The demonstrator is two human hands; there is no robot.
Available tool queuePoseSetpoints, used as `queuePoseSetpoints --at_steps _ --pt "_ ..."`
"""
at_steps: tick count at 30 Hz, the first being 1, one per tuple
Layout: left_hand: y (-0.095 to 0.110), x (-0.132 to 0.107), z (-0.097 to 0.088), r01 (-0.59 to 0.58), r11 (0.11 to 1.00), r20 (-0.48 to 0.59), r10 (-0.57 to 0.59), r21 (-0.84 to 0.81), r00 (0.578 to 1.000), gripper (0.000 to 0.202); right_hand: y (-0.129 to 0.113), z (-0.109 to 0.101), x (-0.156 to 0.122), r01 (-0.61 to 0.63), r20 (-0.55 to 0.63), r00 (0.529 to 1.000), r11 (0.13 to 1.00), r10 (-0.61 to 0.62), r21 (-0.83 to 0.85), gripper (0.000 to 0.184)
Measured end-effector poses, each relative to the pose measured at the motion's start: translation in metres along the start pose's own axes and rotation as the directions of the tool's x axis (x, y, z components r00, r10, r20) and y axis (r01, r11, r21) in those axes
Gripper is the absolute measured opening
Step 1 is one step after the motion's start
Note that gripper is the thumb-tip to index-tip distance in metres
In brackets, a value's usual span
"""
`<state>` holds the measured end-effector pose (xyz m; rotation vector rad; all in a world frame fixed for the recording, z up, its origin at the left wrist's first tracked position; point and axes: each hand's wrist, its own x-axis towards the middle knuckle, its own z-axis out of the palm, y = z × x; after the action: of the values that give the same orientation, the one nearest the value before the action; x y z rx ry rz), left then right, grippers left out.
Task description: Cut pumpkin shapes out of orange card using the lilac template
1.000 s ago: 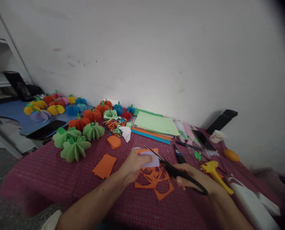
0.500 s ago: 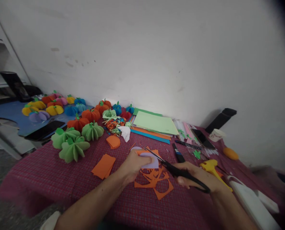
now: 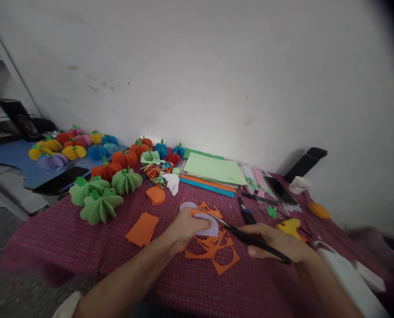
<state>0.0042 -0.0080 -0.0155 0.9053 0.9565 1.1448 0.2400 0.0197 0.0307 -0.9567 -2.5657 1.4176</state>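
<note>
My left hand (image 3: 185, 227) pinches a lilac paper template (image 3: 212, 228) with a rounded edge, laid against orange paper (image 3: 198, 212). Black-handled scissors (image 3: 231, 228) are in my right hand (image 3: 274, 242), their blades along the paper's upper edge and looking nearly closed. Below the hands lie orange paper offcuts (image 3: 228, 267) with curved holes. Another lilac piece (image 3: 188, 205) rests just beyond my left hand. To the left are a stack of orange rectangles (image 3: 142, 229) and a pile of rounded orange pieces (image 3: 155, 195).
Several green paper pumpkins (image 3: 100, 206) stand at left, with other colours behind. Coloured sheets (image 3: 215, 168) are stacked by the wall. At right are a dark-handled cutter (image 3: 246, 212), a yellow glue gun (image 3: 288, 227), a phone (image 3: 281, 191) and a paper cup (image 3: 299, 185).
The scissor blades have come closer together along the orange paper. My left hand has tilted the paper slightly, and the lilac piece beyond it shows more.
</note>
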Motion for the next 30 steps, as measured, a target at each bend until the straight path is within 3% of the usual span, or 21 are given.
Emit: queuePoseSetpoints --at_steps 6,17,30 --pt "-0.003 0.000 -0.001 0.022 0.998 -0.012 -0.021 0.066 1.000 0.007 -0.007 -0.004 0.002 0.018 0.063 0.998 1.000 -0.017 -0.010 0.051" --pt "-0.003 0.001 0.000 0.077 0.992 0.002 -0.077 0.101 0.997 0.013 0.002 -0.006 0.001 0.009 0.003 1.000 0.993 -0.008 -0.121 0.052" --pt "-0.006 0.002 -0.002 0.091 0.981 0.046 -0.100 0.170 0.994 0.008 -0.005 -0.011 0.004 -0.031 0.100 0.994 0.993 0.043 -0.118 0.053"
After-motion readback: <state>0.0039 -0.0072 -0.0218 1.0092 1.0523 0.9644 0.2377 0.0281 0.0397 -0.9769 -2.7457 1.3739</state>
